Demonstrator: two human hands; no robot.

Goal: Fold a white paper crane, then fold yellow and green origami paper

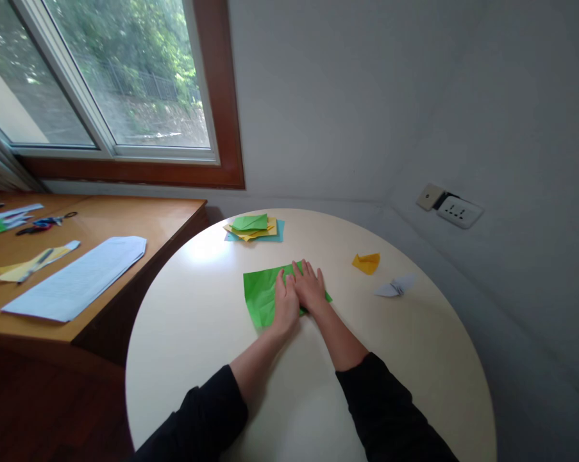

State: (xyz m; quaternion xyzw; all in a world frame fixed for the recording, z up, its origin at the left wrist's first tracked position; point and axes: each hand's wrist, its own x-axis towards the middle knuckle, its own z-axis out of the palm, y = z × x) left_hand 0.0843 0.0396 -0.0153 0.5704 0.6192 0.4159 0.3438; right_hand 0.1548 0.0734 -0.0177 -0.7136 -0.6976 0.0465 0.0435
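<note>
A green sheet of paper lies flat on the round cream table. My left hand presses palm-down on the sheet's middle, fingers together. My right hand lies flat beside it, touching it, over the sheet's right part. Both hands press the paper rather than grip it. Part of the sheet is hidden under the hands.
A stack of coloured paper squares sits at the table's far edge. A folded yellow piece and a folded white piece lie to the right. A wooden desk on the left carries printed sheets, scissors and paper scraps.
</note>
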